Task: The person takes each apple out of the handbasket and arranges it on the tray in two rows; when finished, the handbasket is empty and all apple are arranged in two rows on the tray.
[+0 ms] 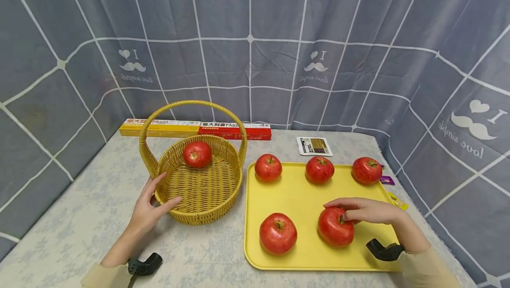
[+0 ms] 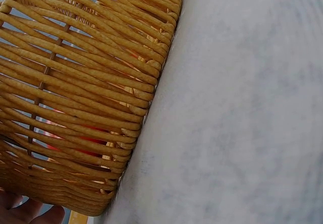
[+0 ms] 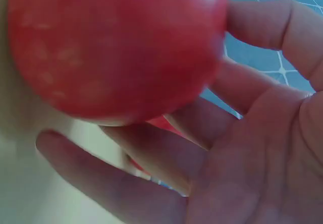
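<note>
A yellow wicker basket (image 1: pixel 199 217) with a tall handle stands left of centre, one red apple (image 1: pixel 197 154) lying at its back inside. My left hand (image 1: pixel 149 206) grips the basket's near left rim, thumb reaching over the edge. In the left wrist view, its fingers (image 2: pixel 38 214) lie against the basket's woven side (image 2: pixel 75 98). My right hand (image 1: pixel 368 210) holds a red apple (image 1: pixel 335 230) by its top and far side, low over the yellow tray (image 1: pixel 303 204). In the right wrist view, thumb and fingers spread around that apple (image 3: pixel 116 47).
Another apple (image 1: pixel 278 233) sits on the tray's near left, and three more line its far edge, including the middle apple (image 1: pixel 319 170). Two pasta boxes (image 1: pixel 235 131) lie behind the basket. A flat white packet (image 1: pixel 314 146) and small wrapped pieces (image 1: pixel 397 200) lie beyond the tray.
</note>
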{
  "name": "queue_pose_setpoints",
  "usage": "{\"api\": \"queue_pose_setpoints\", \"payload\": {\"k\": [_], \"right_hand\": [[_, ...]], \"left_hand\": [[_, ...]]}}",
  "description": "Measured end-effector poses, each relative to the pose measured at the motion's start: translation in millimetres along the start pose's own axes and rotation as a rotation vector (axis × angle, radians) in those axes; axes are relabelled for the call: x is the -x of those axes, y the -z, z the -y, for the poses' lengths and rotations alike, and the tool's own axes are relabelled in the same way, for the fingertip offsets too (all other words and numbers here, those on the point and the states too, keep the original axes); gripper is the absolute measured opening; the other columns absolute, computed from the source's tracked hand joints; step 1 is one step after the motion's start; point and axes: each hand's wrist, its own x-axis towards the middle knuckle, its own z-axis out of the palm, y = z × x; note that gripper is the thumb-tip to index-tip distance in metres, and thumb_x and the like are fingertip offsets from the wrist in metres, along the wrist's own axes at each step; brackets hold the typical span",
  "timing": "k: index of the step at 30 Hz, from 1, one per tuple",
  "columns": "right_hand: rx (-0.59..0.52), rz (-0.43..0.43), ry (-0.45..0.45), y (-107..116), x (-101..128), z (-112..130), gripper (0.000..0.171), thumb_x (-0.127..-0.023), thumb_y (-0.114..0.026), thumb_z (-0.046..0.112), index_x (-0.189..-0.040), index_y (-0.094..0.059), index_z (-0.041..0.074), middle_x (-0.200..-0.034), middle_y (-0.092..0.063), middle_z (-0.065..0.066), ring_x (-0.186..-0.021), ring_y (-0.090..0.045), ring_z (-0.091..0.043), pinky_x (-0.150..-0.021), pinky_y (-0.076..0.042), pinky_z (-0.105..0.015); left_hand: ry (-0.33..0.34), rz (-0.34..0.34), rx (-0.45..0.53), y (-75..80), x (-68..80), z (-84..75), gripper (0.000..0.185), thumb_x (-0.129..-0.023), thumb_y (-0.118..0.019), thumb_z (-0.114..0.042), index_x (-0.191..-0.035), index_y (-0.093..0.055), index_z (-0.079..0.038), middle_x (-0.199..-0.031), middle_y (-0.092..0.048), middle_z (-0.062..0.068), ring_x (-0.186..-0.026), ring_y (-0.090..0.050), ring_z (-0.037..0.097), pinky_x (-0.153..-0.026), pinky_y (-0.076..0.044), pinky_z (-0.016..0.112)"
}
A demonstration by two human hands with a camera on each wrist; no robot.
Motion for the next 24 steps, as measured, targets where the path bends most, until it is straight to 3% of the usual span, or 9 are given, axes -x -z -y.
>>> {"api": "queue_pose_setpoints", "payload": {"k": [4, 7, 9, 12, 17, 21, 24], "right_hand": [[0.150, -0.033, -0.034, 17, -5, 27, 0.041, -0.098, -0.048, 0.016, -0.135, -0.047, 0.001, -0.132, -0.050, -0.018, -0.117, -0.051, -0.022, -0.089, -0.044, -0.024], [0.280, -0.139, -0.027, 33, -14, 59, 0.041, -0.097, -0.052, 0.022, -0.135, -0.049, 0.008, -0.133, -0.051, -0.014, -0.122, -0.047, -0.032, -0.095, -0.041, -0.035], [0.304, -0.226, -0.005, 42, -24, 84, 0.042, -0.096, -0.054, 0.023, -0.136, -0.049, 0.011, -0.134, -0.051, -0.009, -0.122, -0.047, -0.031, -0.097, -0.039, -0.044], [0.264, -0.318, 0.095, 51, -45, 122, 0.042, -0.096, -0.054, 0.020, -0.137, -0.047, 0.011, -0.135, -0.050, -0.006, -0.122, -0.047, -0.025, -0.096, -0.038, -0.049], [0.174, -0.465, 0.314, 48, -90, 181, 0.037, -0.095, -0.056, 0.018, -0.131, -0.052, 0.010, -0.129, -0.055, -0.005, -0.116, -0.053, -0.018, -0.093, -0.044, -0.037], [0.033, -0.524, 0.469, 35, -129, 218, 0.033, -0.092, -0.060, 0.015, -0.123, -0.057, 0.006, -0.123, -0.059, -0.009, -0.114, -0.055, -0.021, -0.095, -0.043, -0.035], [-0.072, -0.512, 0.559, 24, -155, 236, 0.029, -0.092, -0.060, 0.010, -0.120, -0.059, 0.002, -0.119, -0.061, -0.011, -0.112, -0.057, -0.023, -0.095, -0.043, -0.036]], "left_hand": [[0.011, 0.003, 0.000, 0.6, 0.4, 0.3, 0.077, -0.084, -0.070, -0.012, -0.148, -0.027, -0.008, -0.154, 0.002, 0.021, -0.134, -0.020, 0.046, -0.084, -0.027, 0.000], [0.021, 0.005, -0.005, 0.7, 0.4, -0.2, 0.076, -0.085, -0.070, -0.013, -0.148, -0.027, -0.008, -0.154, 0.003, 0.021, -0.134, -0.019, 0.046, -0.084, -0.027, 0.001], [0.035, 0.006, -0.012, 0.8, 0.7, -0.6, 0.076, -0.085, -0.070, -0.014, -0.148, -0.027, -0.009, -0.154, 0.005, 0.021, -0.135, -0.018, 0.046, -0.088, -0.028, 0.003], [0.045, 0.007, -0.025, 1.9, 1.2, -0.9, 0.077, -0.085, -0.070, -0.015, -0.149, -0.027, -0.010, -0.154, 0.004, 0.021, -0.135, -0.018, 0.045, -0.091, -0.029, 0.008], [0.042, 0.004, -0.019, 2.0, 2.1, -1.7, 0.077, -0.085, -0.069, -0.015, -0.148, -0.026, -0.009, -0.154, 0.003, 0.022, -0.134, -0.019, 0.046, -0.086, -0.026, 0.001], [0.045, 0.006, -0.023, 1.3, 2.5, -2.2, 0.076, -0.085, -0.070, -0.015, -0.148, -0.027, -0.011, -0.154, 0.003, 0.022, -0.136, -0.016, 0.044, -0.102, -0.030, 0.023], [0.041, 0.007, -0.025, 0.6, 1.7, -2.1, 0.076, -0.085, -0.070, -0.015, -0.148, -0.028, -0.012, -0.154, 0.002, 0.021, -0.137, -0.014, 0.042, -0.103, -0.028, 0.040]]}}
